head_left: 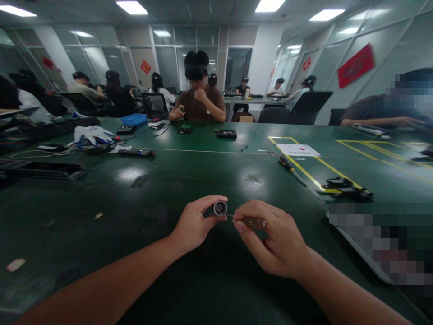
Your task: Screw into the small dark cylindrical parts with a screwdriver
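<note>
Near me over the green table (142, 212), my left hand (192, 225) pinches a small round part (219, 208) steady, open end facing my right hand (274, 243), which grips a screwdriver (252, 221) into it.

We hold a small round metal part (220, 208) pinched in the fingers of our left hand (193, 224), above the dark green table (152, 189). Our right hand (275, 239) grips a small screwdriver (252, 221) whose tip meets the part's open face. Across the table sits another person (199, 101), and a black-and-yellow screwdriver (291, 169) lies near the yellow tape lines.
</note>
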Demonstrator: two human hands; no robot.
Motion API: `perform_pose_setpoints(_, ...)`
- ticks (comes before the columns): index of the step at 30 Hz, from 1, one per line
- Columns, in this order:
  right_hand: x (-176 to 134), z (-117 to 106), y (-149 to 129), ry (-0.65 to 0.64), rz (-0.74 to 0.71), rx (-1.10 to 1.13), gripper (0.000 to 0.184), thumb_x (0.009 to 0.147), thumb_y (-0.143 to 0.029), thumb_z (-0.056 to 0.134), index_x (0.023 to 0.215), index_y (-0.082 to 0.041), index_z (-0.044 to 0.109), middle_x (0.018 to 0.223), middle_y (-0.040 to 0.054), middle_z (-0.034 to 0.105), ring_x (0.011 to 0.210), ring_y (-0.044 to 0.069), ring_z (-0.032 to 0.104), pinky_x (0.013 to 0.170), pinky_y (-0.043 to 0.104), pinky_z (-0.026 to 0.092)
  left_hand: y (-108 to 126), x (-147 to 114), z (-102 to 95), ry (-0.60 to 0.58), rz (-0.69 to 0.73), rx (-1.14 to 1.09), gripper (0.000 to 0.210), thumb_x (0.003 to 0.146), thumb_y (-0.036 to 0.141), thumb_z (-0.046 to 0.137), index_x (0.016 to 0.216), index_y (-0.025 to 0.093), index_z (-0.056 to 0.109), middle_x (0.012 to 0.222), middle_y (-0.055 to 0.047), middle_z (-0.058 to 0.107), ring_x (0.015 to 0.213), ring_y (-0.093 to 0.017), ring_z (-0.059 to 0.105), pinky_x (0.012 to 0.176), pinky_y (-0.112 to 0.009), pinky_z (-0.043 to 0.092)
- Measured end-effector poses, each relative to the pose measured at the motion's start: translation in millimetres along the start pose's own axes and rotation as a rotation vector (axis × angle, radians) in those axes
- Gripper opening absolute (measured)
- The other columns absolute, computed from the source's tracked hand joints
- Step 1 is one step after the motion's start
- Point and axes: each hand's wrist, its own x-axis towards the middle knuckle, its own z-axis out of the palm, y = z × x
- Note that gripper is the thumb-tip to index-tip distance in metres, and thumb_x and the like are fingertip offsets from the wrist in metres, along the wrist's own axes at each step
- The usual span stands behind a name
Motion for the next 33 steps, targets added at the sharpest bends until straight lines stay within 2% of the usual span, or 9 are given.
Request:
perform_pose_setpoints(5, 0.3, 0.9, 0.8, -0.007, -0.001, -0.001, 0.011, 0.093, -0.014, 0.054, 0.101, -0.020, 0.057, 0.081, 0.0006, 0.063, 0.070, 0.013, 0.060, 0.067, 0.027, 0.046, 0.3, -0.6, 0.3, -0.017, -0.014, -0.012, 0.037, 0.083, 0.029, 0.077, 0.119, 0.024, 0.072, 0.123, -0.007, 0.071, 0.115, -0.024, 0.067, 0.105, -0.039, 0.050)
perform_pose_setpoints(12, -1.2, -0.4, -0.2, 0.080, -0.037, -0.021, 0.014, 0.092, -0.010, 0.055, 0.102, -0.020, 0.055, 0.080, -0.0005, 0.063, 0.067, 0.011, 0.057, 0.064, 0.025, 0.045, 0.5, 0.1, 1.6, -0.003, -0.029, -0.058, 0.038, 0.081, 0.028, 0.080, 0.118, 0.024, 0.072, 0.120, -0.006, 0.072, 0.114, -0.024, 0.067, 0.106, -0.040, 0.049)
perform_pose_setpoints(23, 1.4, 2.9, 3.2, 0.003, -0.035, -0.043, 0.016, 0.092, -0.011, 0.056, 0.105, -0.019, 0.055, 0.086, 0.0012, 0.064, 0.074, 0.014, 0.058, 0.070, 0.028, 0.045, 2.4, -2.1, 2.1, -0.004, -0.031, -0.081, 0.039, 0.081, 0.026, 0.079, 0.118, 0.022, 0.071, 0.121, -0.007, 0.071, 0.115, -0.025, 0.067, 0.105, -0.040, 0.050)
perform_pose_setpoints(30, 2.4, 2.9, -0.5, 0.001, -0.012, -0.075, 0.014, 0.092, -0.011, 0.055, 0.103, -0.020, 0.054, 0.083, 0.0009, 0.064, 0.072, 0.014, 0.057, 0.068, 0.028, 0.043, 5.1, -1.7, 0.0, -0.025, 0.016, 0.038, 0.037, 0.084, 0.025, 0.075, 0.121, 0.024, 0.070, 0.124, -0.007, 0.069, 0.118, -0.025, 0.064, 0.106, -0.040, 0.049)
perform_pose_setpoints(33, 2.4, 4.5, -0.5, -0.052, -0.022, -0.111, 0.010, 0.093, -0.012, 0.055, 0.101, -0.019, 0.055, 0.080, 0.0011, 0.062, 0.071, 0.015, 0.055, 0.067, 0.028, 0.042, 8.7, 0.5, -0.7, -0.057, 0.052, 0.159, 0.033, 0.086, 0.023, 0.073, 0.118, 0.024, 0.071, 0.122, -0.007, 0.065, 0.116, -0.023, 0.062, 0.103, -0.038, 0.049)
